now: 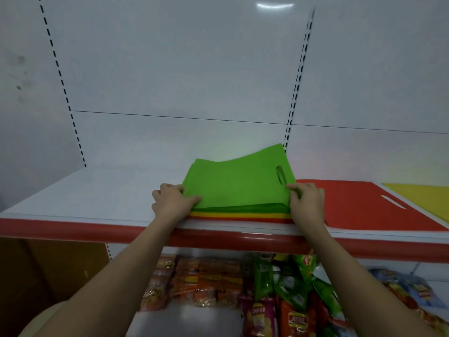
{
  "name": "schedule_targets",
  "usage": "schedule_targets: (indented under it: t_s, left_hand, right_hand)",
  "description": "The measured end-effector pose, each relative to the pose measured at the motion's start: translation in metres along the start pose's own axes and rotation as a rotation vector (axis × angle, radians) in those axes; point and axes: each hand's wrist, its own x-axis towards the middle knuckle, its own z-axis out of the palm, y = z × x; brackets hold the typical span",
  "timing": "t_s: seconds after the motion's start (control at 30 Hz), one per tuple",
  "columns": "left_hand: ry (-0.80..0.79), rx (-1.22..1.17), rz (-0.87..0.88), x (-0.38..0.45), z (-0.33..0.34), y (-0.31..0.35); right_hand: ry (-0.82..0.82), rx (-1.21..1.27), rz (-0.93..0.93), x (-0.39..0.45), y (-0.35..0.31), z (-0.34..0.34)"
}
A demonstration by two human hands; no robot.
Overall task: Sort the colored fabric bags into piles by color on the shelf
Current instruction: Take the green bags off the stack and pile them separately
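A stack of flat fabric bags lies at the front of the white shelf (102,198). On top are green bags (238,186) with a handle slot, lifted and curved upward; beneath them show yellow and red layers (240,217). My left hand (173,200) pinches the green bags' left edge, thumb on top. My right hand (306,203) grips their right edge near the handle slot. To the right, a red bag (364,207) lies flat on the shelf, and further right a yellow bag (422,198) lies at the frame's edge.
The shelf has a red front lip (73,229) and a white back panel with slotted uprights (297,81). Below, a lower shelf holds several snack packets (267,288). A brown cardboard box (48,268) stands at lower left.
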Motion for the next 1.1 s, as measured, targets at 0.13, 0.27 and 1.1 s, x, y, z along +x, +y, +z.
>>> schedule_targets:
  t_s: [0.13, 0.27, 1.1]
  left_hand:
    - [0.067, 0.101, 0.021, -0.005, -0.024, 0.017]
    - [-0.045, -0.425, 0.038, 0.000, -0.046, 0.024]
    - [-0.698, -0.710, 0.397, -0.167, 0.047, 0.189]
  right_hand:
    - [-0.076, -0.009, -0.010, 0.017, -0.020, -0.014]
    - [-0.131, 0.186, 0.055, 0.017, -0.049, -0.047]
    - [0.096, 0.400, 0.471, -0.112, 0.073, -0.321]
